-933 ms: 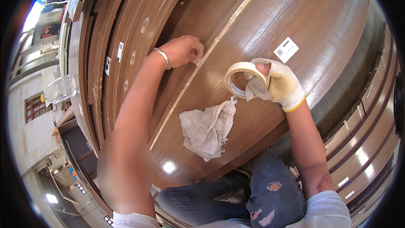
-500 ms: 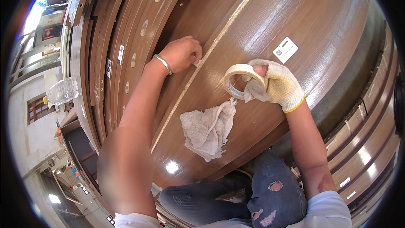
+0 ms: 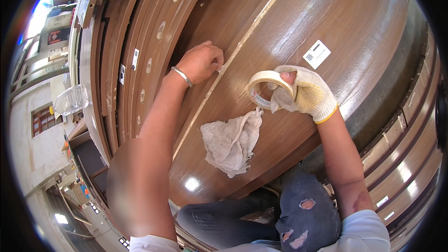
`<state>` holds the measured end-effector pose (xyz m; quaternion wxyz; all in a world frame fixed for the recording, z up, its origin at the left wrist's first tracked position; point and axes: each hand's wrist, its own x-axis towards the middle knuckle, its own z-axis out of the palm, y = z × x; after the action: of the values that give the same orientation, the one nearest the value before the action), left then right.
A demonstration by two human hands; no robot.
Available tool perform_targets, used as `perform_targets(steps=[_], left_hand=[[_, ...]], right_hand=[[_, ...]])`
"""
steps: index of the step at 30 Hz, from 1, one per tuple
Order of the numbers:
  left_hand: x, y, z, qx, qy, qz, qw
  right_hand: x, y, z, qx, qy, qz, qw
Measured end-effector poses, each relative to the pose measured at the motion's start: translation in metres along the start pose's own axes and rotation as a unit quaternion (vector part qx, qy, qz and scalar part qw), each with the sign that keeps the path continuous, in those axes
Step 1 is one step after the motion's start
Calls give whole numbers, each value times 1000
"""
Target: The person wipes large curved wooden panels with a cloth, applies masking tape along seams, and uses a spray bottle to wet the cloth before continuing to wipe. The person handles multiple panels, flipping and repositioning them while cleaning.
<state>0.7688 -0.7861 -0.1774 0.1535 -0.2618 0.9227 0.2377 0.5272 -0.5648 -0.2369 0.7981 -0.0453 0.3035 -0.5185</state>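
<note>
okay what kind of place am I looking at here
Probably a woodworking or door-making workshop, open to a street on the left. Glossy brown wooden panels are stacked on edge with drilled holes, the gloved right hand holds a roll of masking tape, and a rag lies on the panel.

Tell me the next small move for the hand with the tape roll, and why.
Probably draw the tape roll in the gloved right hand further along the pale strip on the brown panel. The bare left hand presses at that strip, seemingly pinning the tape's end, and the rag lies clear of it.
</note>
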Motion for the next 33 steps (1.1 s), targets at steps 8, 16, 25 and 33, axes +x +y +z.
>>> perform_targets(steps=[8,16,25,33], left_hand=[[2,2,4,-74,10,-69,995],[20,-24,9,-270,-58,-143,950],[3,-28,39,-343,49,-176,921],[-15,-12,64,-358,186,-232,885]], right_hand=[[1,1,-1,5,-4,-5,1000],[2,2,-9,-5,-12,2,1000],[2,4,5,-21,21,-33,999],[1,2,10,-1,39,-32,999]])
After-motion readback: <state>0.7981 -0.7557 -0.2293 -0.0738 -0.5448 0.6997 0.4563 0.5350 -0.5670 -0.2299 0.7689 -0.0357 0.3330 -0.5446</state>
